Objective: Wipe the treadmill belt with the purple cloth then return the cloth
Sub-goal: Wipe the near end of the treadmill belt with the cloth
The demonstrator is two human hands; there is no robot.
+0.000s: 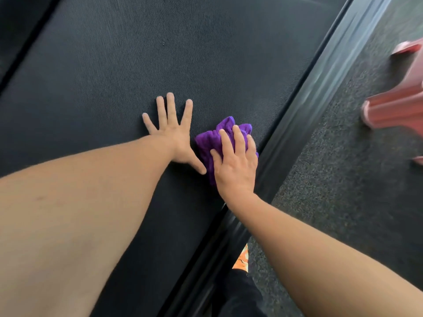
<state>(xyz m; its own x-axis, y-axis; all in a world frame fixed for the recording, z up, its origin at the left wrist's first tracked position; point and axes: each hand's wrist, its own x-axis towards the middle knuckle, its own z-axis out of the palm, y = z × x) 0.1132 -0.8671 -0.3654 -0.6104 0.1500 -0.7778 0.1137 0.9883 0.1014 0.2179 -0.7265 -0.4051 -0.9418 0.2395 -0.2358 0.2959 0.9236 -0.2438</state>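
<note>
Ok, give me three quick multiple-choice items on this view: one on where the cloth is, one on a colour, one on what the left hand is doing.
1. Where is the cloth?
A. On the belt near its right edge
B. On the carpet
C. Draped over the side rail

2. What colour is the stool beside the treadmill?
A. Blue
B. Pink
C. Green

3. How is the left hand?
A. Clenched in a fist
B. Gripping the cloth
C. Flat, fingers spread on the belt

Answers: 1 A, the right hand presses it onto the belt beside the side rail. 2 B, the stool on the carpet is pink. 3 C, its fingers lie straight and splayed.
</note>
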